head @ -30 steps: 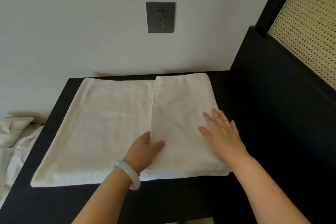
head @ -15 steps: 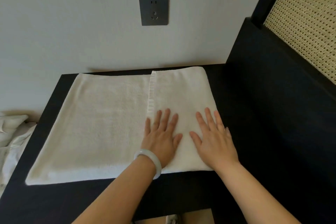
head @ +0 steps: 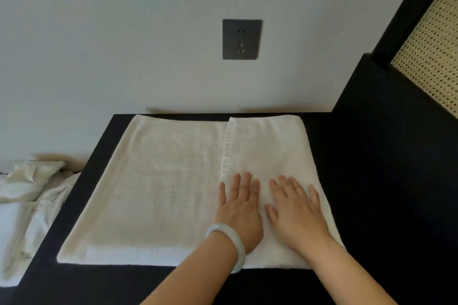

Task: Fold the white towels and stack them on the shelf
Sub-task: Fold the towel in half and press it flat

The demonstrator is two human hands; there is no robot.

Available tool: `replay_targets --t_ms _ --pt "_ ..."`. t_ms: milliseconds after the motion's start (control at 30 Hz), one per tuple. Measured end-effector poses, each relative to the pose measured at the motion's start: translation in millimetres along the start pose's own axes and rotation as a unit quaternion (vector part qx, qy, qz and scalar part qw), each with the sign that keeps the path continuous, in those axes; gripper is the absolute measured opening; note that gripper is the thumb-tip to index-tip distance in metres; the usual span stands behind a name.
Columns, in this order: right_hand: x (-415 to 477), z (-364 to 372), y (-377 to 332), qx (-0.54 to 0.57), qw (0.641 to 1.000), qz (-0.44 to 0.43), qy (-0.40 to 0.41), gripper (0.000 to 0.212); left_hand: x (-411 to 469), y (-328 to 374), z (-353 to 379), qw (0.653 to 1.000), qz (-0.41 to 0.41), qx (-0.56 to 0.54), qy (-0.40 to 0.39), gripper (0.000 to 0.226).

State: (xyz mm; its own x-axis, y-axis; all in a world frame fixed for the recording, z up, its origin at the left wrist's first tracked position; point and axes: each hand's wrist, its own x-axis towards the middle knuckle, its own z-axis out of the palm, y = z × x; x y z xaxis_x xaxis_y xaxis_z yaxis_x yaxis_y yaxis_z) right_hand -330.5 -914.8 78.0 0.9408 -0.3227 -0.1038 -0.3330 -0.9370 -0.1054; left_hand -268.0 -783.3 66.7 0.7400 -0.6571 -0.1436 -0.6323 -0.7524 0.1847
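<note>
Left hand [head: 239, 213] off the hem [head: 226, 151], now flat beside right hand [head: 297, 215] on white towel [head: 161, 193], both open-palmed.

Both hands, left hand [head: 239, 208] and right hand [head: 296, 213], press flat on the white towel's [head: 161, 193] folded-over flap.

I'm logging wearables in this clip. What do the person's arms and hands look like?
No sleeves are in view on either arm. The left hand has a smooth, rounded, pale whitish-green bangle on its wrist. The right hand wears nothing: no ring, watch or glove shows on either hand.
</note>
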Motion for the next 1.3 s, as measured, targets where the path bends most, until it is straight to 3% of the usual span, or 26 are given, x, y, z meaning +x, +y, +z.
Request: replay_targets --t_ms 100,200,333,467,500,633,767,900,1100,1200,1300 --pt "39.5 -16.3 19.2 0.022 0.991 0.021 0.128 0.057 36.0 5.8 -19.5 0.999 -0.004 0.004 0.034 0.061" --pt "66.3 -11.3 27.9 0.002 0.996 0.073 0.053 0.066 77.1 -1.1 -31.2 0.999 -0.006 0.009 0.038 0.061" --pt "69.3 6.5 35.3 -0.017 0.998 0.061 -0.011 0.068 95.7 -20.8 -12.0 1.0 -0.026 -0.003 0.006 0.064" --pt "109.2 -25.6 43.8 -0.005 0.988 0.045 0.149 0.063 95.0 -24.3 1.6 0.998 -0.027 -0.003 0.048 0.068" --pt "122.0 -30.1 45.0 0.013 0.988 0.048 0.147 0.062 95.5 -24.5 1.9 0.998 -0.029 -0.003 0.052 0.069" --pt "155.7 -9.6 44.6 0.005 1.0 0.023 -0.007 0.066 94.5 -25.0 1.9 0.998 -0.033 -0.008 0.057 0.069" --pt "188.8 -20.8 66.5 0.028 0.998 0.002 0.059 0.054 93.9 -24.1 2.0 0.997 -0.037 -0.017 0.059 0.069" --pt "194.1 -10.6 79.9 0.056 0.997 0.053 -0.015 0.064 95.0 -23.5 2.4 0.998 -0.044 -0.008 0.05 0.069" --pt "172.2 -11.1 59.8 -0.035 0.998 0.053 0.013 0.067 94.3 -23.0 1.2 0.998 -0.045 -0.004 0.046 0.068" --pt "131.0 1.1 48.2 -0.004 1.0 0.024 0.009 0.066 95.9 -24.1 1.0 0.998 -0.039 -0.001 0.041 0.067" --pt "92.0 -3.9 53.2 0.039 0.998 0.049 -0.015 0.076 94.5 -22.4 2.0 0.998 -0.041 0.0 0.04 0.066"
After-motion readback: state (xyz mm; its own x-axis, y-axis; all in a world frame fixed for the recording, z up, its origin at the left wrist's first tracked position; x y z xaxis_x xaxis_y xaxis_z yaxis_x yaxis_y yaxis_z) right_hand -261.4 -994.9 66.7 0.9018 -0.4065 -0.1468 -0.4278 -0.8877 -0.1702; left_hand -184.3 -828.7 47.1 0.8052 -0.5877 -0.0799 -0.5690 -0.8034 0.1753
